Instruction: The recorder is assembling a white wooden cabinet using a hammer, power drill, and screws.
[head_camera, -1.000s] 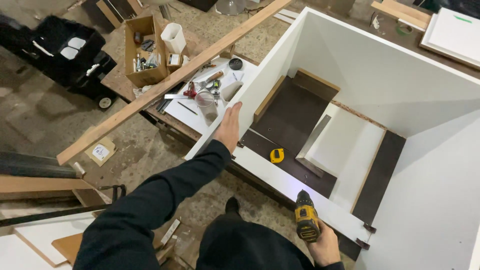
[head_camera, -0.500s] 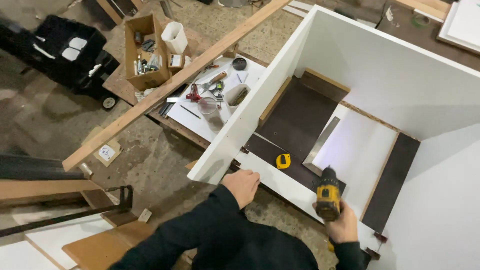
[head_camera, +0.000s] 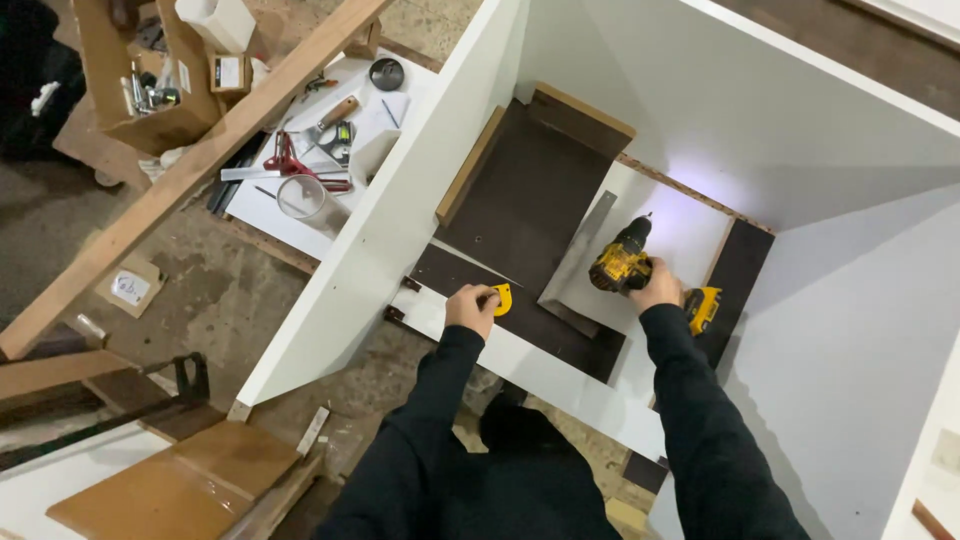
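Note:
My right hand grips a yellow and black cordless drill inside an open white cabinet, the drill's light shining on the white bottom panel. My left hand rests on the cabinet's near white rail, fingers touching a small yellow tape measure. A grey metal strip lies diagonally on the dark brown boards just left of the drill.
Left of the cabinet a white board holds a clear cup, red-handled tool and other hand tools. A long wooden beam crosses above it. A cardboard box of parts stands at top left. Wood offcuts lie on the floor.
My right hand has carried the drill up from the near edge into the cabinet. My left hand has come off the side panel's edge and down onto the yellow tape measure.

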